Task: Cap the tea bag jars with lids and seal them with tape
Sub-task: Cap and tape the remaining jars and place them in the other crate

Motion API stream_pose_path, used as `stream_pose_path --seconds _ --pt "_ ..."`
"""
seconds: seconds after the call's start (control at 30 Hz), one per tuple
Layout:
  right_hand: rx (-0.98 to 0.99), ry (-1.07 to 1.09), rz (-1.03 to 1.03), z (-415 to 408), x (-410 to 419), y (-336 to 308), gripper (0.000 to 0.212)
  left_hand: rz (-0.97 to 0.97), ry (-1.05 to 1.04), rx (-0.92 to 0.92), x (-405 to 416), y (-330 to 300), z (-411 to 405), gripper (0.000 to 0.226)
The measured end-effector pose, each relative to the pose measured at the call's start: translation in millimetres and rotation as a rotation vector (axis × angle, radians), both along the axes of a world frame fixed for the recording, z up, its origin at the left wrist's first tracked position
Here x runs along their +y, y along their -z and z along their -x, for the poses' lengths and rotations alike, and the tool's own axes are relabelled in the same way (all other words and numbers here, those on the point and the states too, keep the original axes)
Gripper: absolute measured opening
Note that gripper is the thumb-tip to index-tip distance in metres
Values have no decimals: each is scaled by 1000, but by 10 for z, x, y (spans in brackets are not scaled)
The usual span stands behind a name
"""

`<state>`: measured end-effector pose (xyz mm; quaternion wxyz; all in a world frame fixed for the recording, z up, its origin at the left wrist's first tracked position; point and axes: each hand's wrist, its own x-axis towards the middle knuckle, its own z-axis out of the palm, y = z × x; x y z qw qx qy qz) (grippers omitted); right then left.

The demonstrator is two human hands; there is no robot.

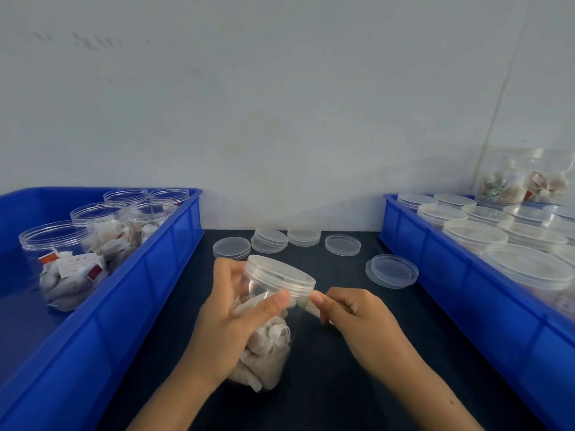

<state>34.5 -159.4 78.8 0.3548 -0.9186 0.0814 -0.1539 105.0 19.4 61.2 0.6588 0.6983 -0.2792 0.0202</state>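
My left hand [230, 312] grips a clear plastic jar [270, 334] of white tea bags, tilted away from me over the dark table. A clear lid [280, 272] sits on the jar. My thumb presses just under the lid's rim. My right hand [354, 318] pinches a short strip of clear tape [306, 301] at the jar's right side, next to the lid's edge. Several loose lids [342, 244] lie on the table beyond the jar.
A blue bin [149, 275] on the left holds several open jars [62, 259] with tea bags. A blue bin [451, 269] on the right holds several lidded jars [525, 265], with one more jar stacked at its far end. A white wall stands close behind.
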Motion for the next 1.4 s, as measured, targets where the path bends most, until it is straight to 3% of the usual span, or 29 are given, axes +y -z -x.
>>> stream_pose_path --seconds 0.1,0.2,0.3,0.6,0.73,0.87,1.17,1.4 --pt "-24 31 61 1 31 38 72 -167 -190 -128 -50 21 94 45" --pt "-68 35 86 3 100 94 61 -256 -394 -260 -151 46 224 61" --pt "-85 28 105 23 170 106 55 -287 -467 -275 -189 50 269 67" --pt "-116 -28 281 95 255 3 46 -204 -458 -72 -85 -12 105 76" --pt "-38 -32 267 101 157 -37 61 -226 -438 -69 -74 14 45 89" --pt "11 -78 222 121 34 -91 71 -219 -411 -76 -43 11 13 84" --pt "38 -109 119 60 -60 -98 69 -84 -279 21 21 -17 -128 83" --pt "43 -27 179 20 -82 -76 64 23 -106 100 3 -23 -115 81"
